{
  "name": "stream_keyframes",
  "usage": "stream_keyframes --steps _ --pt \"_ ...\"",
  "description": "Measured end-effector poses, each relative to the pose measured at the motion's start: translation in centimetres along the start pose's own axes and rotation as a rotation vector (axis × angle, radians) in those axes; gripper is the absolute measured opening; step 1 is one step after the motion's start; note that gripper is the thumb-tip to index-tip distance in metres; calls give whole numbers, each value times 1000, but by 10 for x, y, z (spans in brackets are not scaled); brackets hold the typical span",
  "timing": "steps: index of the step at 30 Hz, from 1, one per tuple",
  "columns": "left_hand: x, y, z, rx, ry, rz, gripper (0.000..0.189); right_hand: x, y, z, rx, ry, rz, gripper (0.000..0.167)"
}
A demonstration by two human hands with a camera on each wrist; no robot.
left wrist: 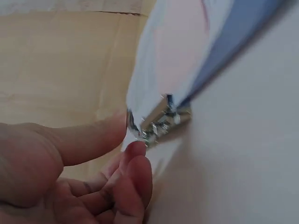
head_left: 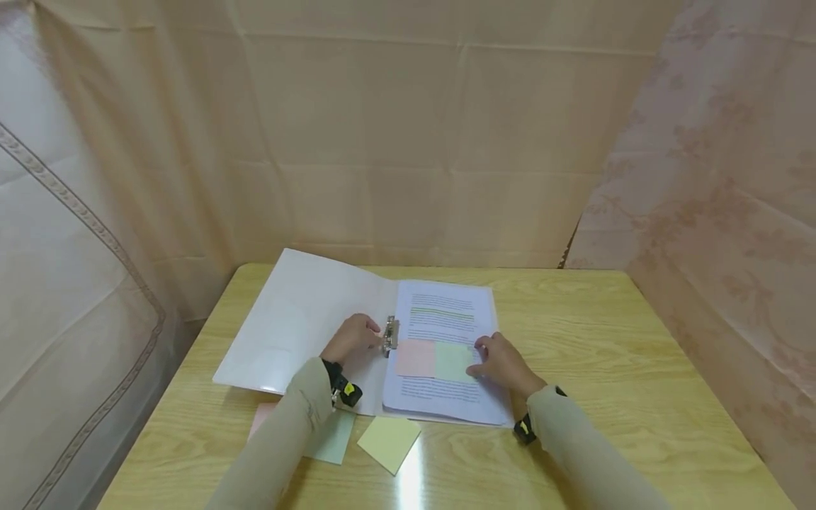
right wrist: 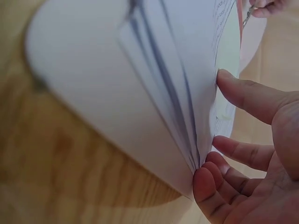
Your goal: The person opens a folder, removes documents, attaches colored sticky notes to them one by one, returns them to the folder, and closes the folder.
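Observation:
An open white binder [head_left: 299, 312] has a stack of printed sheets [head_left: 440, 402] on its right side. At its spine stands a metal binder clip [head_left: 390, 336]. My left hand [head_left: 353, 337] pinches the clip's lever [left wrist: 132, 123] between thumb and fingertips. A pink sticky note [head_left: 416, 358] and a green sticky note [head_left: 451, 361] lie side by side across the top sheet. With my right hand [head_left: 503, 365] I grip the stack's right edge, the thumb [right wrist: 229, 86] over the green note and the fingers at the slightly fanned sheet edges.
In front of the binder, a yellow note [head_left: 390, 443] lies on the wooden table [head_left: 637, 397]. Left of it are another green note [head_left: 333, 439] and a pink note [head_left: 261, 414], both partly covered by my left sleeve [head_left: 274, 439]. A beige curtain [head_left: 408, 142] hangs behind the table.

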State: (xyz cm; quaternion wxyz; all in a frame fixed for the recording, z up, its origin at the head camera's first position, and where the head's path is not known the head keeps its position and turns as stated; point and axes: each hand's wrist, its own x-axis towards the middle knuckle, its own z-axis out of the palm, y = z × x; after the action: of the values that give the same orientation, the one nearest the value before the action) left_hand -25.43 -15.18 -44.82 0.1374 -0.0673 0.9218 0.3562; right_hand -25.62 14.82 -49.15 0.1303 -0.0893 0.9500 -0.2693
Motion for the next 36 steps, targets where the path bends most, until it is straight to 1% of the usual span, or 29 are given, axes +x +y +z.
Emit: stream_keyframes --steps 1,2,3,5,7,8,9,12,15,17,20,22,27,29,32,36 --pt "2 -1 0 12 -14 -29 20 0 -1 0 0 0 0 57" --pt "3 -1 1 48 -21 -47 22 0 -2 0 0 0 0 57" --pt "4 -1 2 114 -28 -52 26 -1 -2 0 -4 2 -4 57" --pt "6 1 5 226 -32 -38 31 -2 -4 -1 -5 4 -6 57" --pt "7 4 7 313 -32 -35 36 -3 -4 -2 -7 8 -6 57" --pt "6 5 8 348 -28 -31 39 -4 -4 -2 -9 9 -7 57" --pt "6 6 9 362 -26 -39 41 -4 -4 -2 -12 8 -5 57" --pt "5 7 14 350 -11 -79 45 -6 -1 -4 -20 8 4 57" --pt "5 7 17 331 15 -94 47 -7 0 -6 -19 11 -1 56" --pt "6 6 18 315 32 -81 46 -8 -1 -7 -22 19 -7 55" --pt "7 2 17 301 39 -52 41 -9 -3 -9 -23 15 -13 55" --pt "6 1 16 285 29 -39 37 -10 -3 -9 -22 5 -12 54" --pt "1 0 16 243 2 -34 30 -12 -2 -10 -36 -14 -12 51" --pt "0 2 17 236 -1 -12 28 -14 0 -11 -58 -3 -11 51" --pt "-2 6 19 234 4 41 24 -16 3 -13 -75 24 -11 51" --pt "-4 8 19 251 27 102 19 -17 5 -15 -82 46 -42 52"
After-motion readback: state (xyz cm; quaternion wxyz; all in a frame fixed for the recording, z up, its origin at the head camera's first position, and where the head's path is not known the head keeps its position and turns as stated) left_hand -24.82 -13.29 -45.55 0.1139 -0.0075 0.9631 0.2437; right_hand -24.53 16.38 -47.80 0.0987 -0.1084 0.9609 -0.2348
